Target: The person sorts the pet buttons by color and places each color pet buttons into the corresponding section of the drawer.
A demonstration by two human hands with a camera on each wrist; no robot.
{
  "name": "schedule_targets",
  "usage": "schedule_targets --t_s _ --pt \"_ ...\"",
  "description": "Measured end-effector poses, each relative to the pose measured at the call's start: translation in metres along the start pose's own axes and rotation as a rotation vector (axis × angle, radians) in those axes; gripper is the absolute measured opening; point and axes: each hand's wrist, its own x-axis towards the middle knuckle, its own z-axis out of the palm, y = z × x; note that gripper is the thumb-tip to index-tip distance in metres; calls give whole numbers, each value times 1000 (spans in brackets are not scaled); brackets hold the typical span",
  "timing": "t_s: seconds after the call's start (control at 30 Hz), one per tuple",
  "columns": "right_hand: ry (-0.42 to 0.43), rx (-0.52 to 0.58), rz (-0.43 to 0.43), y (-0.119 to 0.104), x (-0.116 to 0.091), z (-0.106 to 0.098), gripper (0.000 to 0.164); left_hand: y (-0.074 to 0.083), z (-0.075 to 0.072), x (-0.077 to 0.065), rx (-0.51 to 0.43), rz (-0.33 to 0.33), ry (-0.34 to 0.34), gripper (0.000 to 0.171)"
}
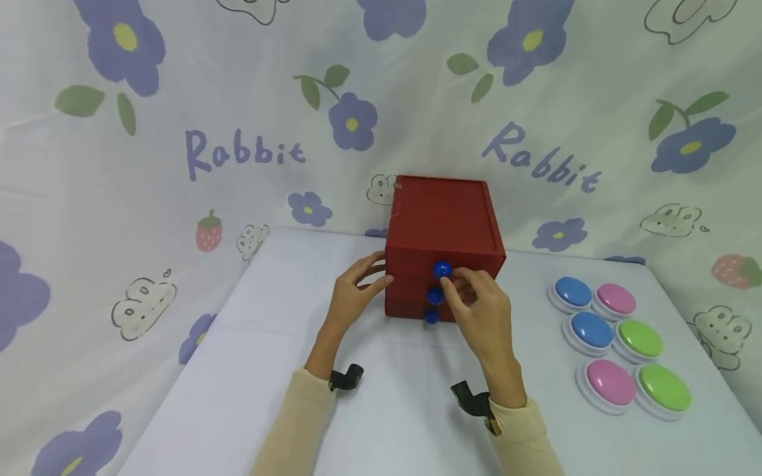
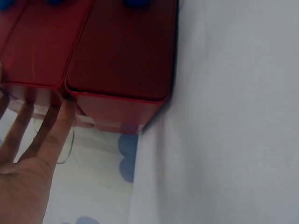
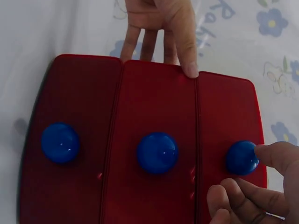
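Observation:
A red box of three stacked drawers point(image 1: 443, 215), each with a round blue knob, stands on the white table. My right hand point(image 1: 485, 314) is at the top blue knob point(image 3: 242, 157), its fingertips pinching the knob's side. Below it sit the middle knob point(image 3: 157, 152) and the bottom knob point(image 3: 60, 143). Against the box's left side, my left hand point(image 1: 351, 294) rests with fairly straight fingers. Its thumb point(image 3: 189, 58) lies at the front left edge, while the other fingers point(image 2: 56, 133) reach along the side. All three drawer fronts sit flush.
Right of the box, several round push buttons stand grouped on white bases: blue point(image 1: 573, 291), pink point(image 1: 611, 381) and green point(image 1: 665, 387). A white cloth with purple flowers point(image 1: 351, 122) hangs behind the table point(image 1: 286, 277). Both sleeved wrists wear small black camera mounts point(image 1: 348, 377).

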Motion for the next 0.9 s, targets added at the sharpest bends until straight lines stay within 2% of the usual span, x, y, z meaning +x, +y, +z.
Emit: schedule_targets --t_s 0.17,0.3,0.63,0.9 --pt "-18 -6 57 -5 7 5 27 1 2 -2 15 -13 34 51" --pt "-28 -37 88 -6 8 8 31 0 3 -2 13 -35 36 51" --pt "7 8 71 1 7 6 25 -3 12 0 -4 -29 33 52" --pt "2 21 64 -1 2 6 24 -1 7 -2 -7 -6 33 51"
